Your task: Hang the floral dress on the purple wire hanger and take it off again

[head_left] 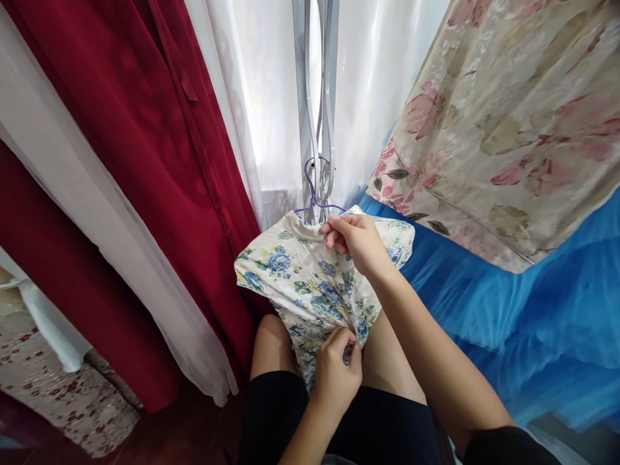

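A white garment with blue flowers [310,278] hangs on a purple wire hanger [314,194] in front of my knees. My right hand [356,240] is closed, pinching the garment's collar near the hanger hook. Lower down, my left hand [336,371] is closed on a bunched fold of the same fabric above my lap. The hanger's hook sits against a silver metal stand [317,97].
A dark red curtain [145,161] and a sheer white curtain [261,84] hang at left and behind. A cream floral cloth [508,123] hangs at upper right above blue tulle fabric [508,310]. A patterned floor covering [62,394] lies at lower left.
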Available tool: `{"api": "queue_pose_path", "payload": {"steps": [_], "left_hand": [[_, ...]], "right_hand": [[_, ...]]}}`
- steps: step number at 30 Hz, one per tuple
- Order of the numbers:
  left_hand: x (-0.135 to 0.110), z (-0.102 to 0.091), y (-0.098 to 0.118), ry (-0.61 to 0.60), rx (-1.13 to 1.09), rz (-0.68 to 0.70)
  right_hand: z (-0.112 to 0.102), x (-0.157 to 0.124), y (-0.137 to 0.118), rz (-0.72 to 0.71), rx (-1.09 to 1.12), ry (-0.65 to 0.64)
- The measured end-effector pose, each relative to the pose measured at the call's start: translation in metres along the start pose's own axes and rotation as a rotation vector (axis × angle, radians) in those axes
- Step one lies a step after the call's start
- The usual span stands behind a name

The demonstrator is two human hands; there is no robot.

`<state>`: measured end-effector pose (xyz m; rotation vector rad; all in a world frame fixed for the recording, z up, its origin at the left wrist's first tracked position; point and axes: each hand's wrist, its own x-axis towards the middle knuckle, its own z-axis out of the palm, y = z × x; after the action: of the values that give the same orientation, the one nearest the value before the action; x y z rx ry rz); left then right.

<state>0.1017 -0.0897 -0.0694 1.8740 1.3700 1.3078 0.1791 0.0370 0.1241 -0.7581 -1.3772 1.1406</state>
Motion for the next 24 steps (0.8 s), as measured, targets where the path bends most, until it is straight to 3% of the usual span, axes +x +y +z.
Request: {"api": "queue_pose_path", "payload": {"steps": [2,5,9,11,14,17,21,24], "left_hand": [[0.005,-0.01,-0.002,-0.004,-0.037,0.007],[0.032,-0.046,0.007,0.083,-0.082,0.087],[0.096,-0.103,0.048,0.319,0.007,0.351],[0.128,-0.12,0.068,0.267,0.096,0.427],[0.157,-0.129,0.083,0.232,0.259,0.512],[0.164,-0.129,0.083,0.284,0.345,0.59],[0.165,-0.135,0.074,0.453,0.293,0.606],[0.177,-0.153,0.061,0.636,0.162,0.538]], "right_hand": [[-0.002,-0.008,0.002,-0.028,-0.019,0.004],[-0.003,-0.024,0.01,-0.07,-0.057,0.014],[-0.001,-0.036,0.015,-0.115,-0.087,0.021],[0.0,-0.036,0.015,-0.144,-0.087,0.013],[0.0,-0.033,0.017,-0.174,-0.1,0.006],[0.002,-0.028,0.026,-0.201,-0.166,0.023],[0.006,-0.021,0.045,-0.171,-0.321,0.056],[0.001,-0.02,0.061,-0.111,-0.414,0.022]]}}
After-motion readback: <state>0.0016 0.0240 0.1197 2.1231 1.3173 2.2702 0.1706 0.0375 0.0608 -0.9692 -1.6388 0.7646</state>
